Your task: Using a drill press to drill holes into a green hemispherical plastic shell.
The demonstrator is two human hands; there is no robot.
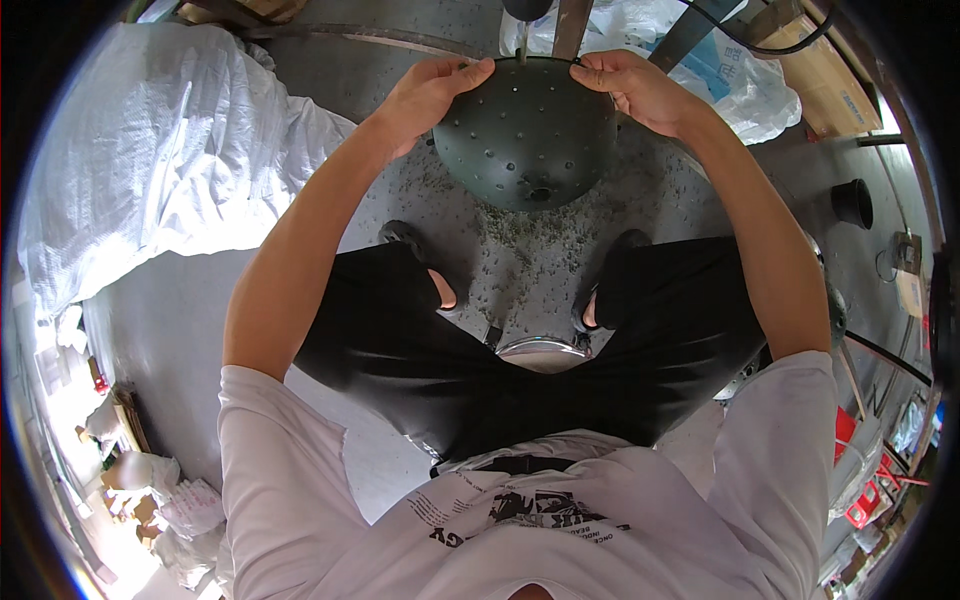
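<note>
Between my hands is a dark green, rounded bowl-like shell (525, 135), dotted with many small round marks that look like holes or bumps, and one larger dark spot near its lower side. My left hand (428, 95) grips its far-left rim, thumb on top and fingers curled beneath. The far-right rim is in my right hand (637, 88), thumb likewise on top. Just beyond the far rim, a thin upright metal bit (522, 42) hangs from a black chuck (527, 9). I cannot tell whether the bit touches the shell. The shell's underside is hidden.
Dark shavings (535, 245) litter the floor between my feet. A large white woven sack (170, 150) lies at left. Clear plastic bags (745, 95) and a cardboard box (835, 90) are at far right, with a small black bucket (852, 203) nearer. I sit on a round metal-rimmed stool (545, 350).
</note>
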